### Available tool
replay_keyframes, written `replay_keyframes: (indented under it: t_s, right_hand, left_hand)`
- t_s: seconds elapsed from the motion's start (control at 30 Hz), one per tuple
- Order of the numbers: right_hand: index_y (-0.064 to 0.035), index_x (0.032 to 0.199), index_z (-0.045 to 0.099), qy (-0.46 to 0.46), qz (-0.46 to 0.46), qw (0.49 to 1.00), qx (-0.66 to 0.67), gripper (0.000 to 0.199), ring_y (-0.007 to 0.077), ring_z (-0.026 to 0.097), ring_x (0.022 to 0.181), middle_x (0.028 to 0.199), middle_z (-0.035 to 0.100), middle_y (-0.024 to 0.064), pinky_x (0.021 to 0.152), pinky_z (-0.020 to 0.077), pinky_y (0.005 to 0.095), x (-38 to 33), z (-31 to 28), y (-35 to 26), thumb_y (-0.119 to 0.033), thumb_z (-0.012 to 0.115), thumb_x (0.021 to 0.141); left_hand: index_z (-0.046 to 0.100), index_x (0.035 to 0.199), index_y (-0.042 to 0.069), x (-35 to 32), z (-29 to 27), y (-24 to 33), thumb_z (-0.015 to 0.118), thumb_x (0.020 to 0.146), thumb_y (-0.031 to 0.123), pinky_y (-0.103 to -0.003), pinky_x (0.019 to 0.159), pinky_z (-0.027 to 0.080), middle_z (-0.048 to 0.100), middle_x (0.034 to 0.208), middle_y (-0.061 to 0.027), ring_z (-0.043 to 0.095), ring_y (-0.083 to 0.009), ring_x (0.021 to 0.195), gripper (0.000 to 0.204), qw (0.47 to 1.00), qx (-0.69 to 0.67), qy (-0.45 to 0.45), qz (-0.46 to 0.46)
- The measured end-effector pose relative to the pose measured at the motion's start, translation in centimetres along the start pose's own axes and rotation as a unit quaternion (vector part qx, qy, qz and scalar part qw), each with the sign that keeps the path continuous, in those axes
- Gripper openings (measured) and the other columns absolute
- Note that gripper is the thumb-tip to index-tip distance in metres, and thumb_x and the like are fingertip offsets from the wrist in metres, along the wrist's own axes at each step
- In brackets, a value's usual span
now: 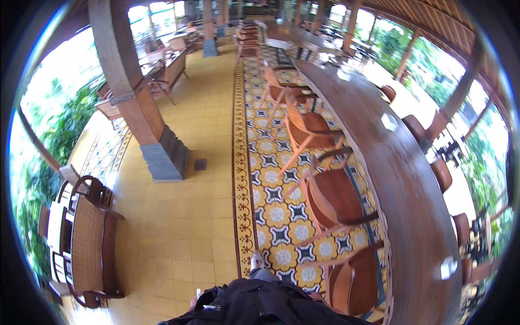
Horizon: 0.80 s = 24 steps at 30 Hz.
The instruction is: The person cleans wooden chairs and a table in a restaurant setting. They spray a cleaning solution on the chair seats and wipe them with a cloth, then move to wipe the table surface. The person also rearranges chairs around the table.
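Note:
At the lower edge, a sliver of my left hand [193, 303] shows beside my dark jacket [254, 300]. A small white object [199, 293] sticks up from it, seemingly gripped; its kind is too small to make out. My right hand [316, 297] barely shows at the jacket's other side, its fingers hidden. The nearest thing to it is a brown wooden chair [355, 281] drawn up to a long wooden table [401, 189]. One of my shoes [257, 260] is on the patterned tile floor [279, 211].
More wooden chairs [333, 197] line the table's left side. White objects [447, 268] sit on its top. A stone-based pillar [168, 154] stands on the yellow tiles [179, 233] at left. A woven-backed bench [89, 244] and chairs are at the far left.

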State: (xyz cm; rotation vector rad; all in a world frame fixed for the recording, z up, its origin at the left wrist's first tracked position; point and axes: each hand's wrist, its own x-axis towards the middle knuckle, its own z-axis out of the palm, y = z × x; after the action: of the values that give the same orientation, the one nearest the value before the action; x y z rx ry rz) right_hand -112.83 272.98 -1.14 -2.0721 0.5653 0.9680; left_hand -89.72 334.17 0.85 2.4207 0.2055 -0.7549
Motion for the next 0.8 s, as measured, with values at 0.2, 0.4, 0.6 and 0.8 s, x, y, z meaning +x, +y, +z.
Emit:
replay_keyframes:
  t_s: [0.2,0.4,0.6,0.8]
  right_hand:
    - [-0.0012,0.132,0.061,0.122,0.027,0.982,0.143,0.07,0.0327,0.069,0.112,0.12,0.07,0.0234,0.095,0.0526,0.0412,15.6,-21.6,-20.2,-0.042,0.078,0.077]
    - [0.0005,0.132,0.06,0.251,-0.134,0.941,0.186,0.061,0.0252,0.069,0.104,0.114,0.072,0.0164,0.094,0.052,0.0378,26.6,-39.6,-38.4,-0.033,0.078,0.084]
    - [-0.0003,0.134,0.059,0.162,-0.1,0.975,0.111,0.061,0.0257,0.067,0.109,0.121,0.07,0.016,0.097,0.0499,0.038,32.4,-46.7,-43.4,-0.034,0.076,0.087]
    - [-0.003,0.133,0.061,0.091,0.085,0.982,0.14,0.062,0.031,0.069,0.108,0.115,0.072,0.0196,0.093,0.0527,0.0403,36.8,-51.9,-44.3,-0.036,0.077,0.083]
  left_hand:
    - [0.068,0.118,0.014,10.2,-3.4,8.3,0.085,0.071,0.037,-0.043,0.084,0.056,0.074,0.098,-0.0119,0.072,-0.0314,0.096,0.055,0.99,-0.067,0.121,-0.02]
    - [0.068,0.113,0.013,20.7,-7.8,17.3,0.086,0.068,0.031,-0.041,0.082,0.056,0.073,0.097,-0.0098,0.072,-0.0269,0.094,0.052,0.974,-0.147,0.174,-0.016]
    - [0.068,0.107,0.012,34.7,-11.5,25.3,0.086,0.064,0.031,-0.042,0.083,0.056,0.073,0.099,-0.0107,0.071,-0.0292,0.095,0.05,0.977,-0.121,0.115,-0.132]
    - [0.067,0.113,0.01,52.5,-17.0,35.4,0.083,0.067,0.036,-0.047,0.088,0.056,0.073,0.109,-0.0149,0.07,-0.0364,0.103,0.055,0.994,-0.054,0.04,-0.089]
